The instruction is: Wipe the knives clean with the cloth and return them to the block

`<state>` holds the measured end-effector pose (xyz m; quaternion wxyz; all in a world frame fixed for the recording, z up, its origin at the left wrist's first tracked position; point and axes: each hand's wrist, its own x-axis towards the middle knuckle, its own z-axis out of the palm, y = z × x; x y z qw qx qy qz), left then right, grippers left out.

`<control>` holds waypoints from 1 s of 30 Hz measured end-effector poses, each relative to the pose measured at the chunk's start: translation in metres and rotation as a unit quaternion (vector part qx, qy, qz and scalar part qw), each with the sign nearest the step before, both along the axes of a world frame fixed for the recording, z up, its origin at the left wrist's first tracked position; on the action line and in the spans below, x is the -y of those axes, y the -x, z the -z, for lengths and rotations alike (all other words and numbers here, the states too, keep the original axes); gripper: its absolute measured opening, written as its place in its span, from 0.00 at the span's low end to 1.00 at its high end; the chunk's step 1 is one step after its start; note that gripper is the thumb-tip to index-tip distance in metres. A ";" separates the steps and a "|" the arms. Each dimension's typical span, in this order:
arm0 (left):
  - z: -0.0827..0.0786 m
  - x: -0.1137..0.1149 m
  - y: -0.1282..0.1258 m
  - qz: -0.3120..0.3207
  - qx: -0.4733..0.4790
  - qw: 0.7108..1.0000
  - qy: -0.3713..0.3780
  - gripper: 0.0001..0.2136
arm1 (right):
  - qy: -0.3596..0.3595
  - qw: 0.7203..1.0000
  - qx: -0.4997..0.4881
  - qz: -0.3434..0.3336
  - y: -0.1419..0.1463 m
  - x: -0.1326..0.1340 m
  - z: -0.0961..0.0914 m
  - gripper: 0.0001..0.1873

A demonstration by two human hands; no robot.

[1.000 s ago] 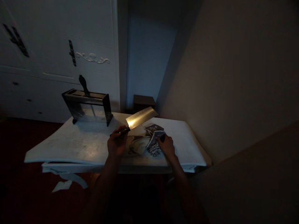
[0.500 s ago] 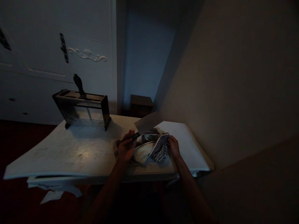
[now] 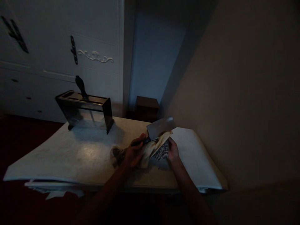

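My left hand (image 3: 135, 152) is closed around the dark handle of a cleaver (image 3: 161, 126), whose wide blade points up and to the right above the table. A patterned cloth (image 3: 161, 153) with a stained pale side hangs below and against the blade. My right hand (image 3: 172, 150) grips the right part of this cloth, close to the blade's lower edge. Part of the cloth lies to the left, behind my left wrist. The room is dim, so the fingertips show poorly.
A knife block (image 3: 86, 115) with clear sides stands at the table's back left, with one black-handled knife (image 3: 81, 87) in it. The pale covered table (image 3: 58, 156) meets a wall (image 3: 234, 109) on the right. A white cabinet (image 3: 98, 31) and a dark box (image 3: 147, 104) stand behind.
The cleaver has come up a little and its blade shows more clearly. My right hand has brought the cloth up against the blade, pale side showing. The view has shifted slightly left.
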<state>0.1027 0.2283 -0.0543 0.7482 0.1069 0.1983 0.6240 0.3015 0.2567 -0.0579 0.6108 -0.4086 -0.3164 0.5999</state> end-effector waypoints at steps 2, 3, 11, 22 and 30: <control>0.005 -0.003 0.002 0.035 -0.063 0.997 -0.035 0.15 | 0.008 0.999 -0.038 -0.001 0.004 -0.002 -0.001 0.20; 0.007 -0.005 0.004 0.062 -0.113 0.990 -0.055 0.18 | 0.014 0.999 -0.045 -0.002 0.005 -0.004 -0.002 0.20; -0.008 -0.038 0.020 0.235 -0.469 0.814 -0.250 0.30 | -0.010 0.998 -0.024 0.050 -0.001 -0.014 -0.023 0.19; -0.024 -0.058 0.002 0.266 -0.649 0.643 -0.309 0.29 | 0.020 0.994 0.010 0.111 -0.033 -0.019 -0.015 0.17; -0.003 -0.061 -0.002 0.294 -0.645 0.651 -0.271 0.30 | 0.065 0.987 0.014 0.149 -0.088 -0.034 -0.007 0.19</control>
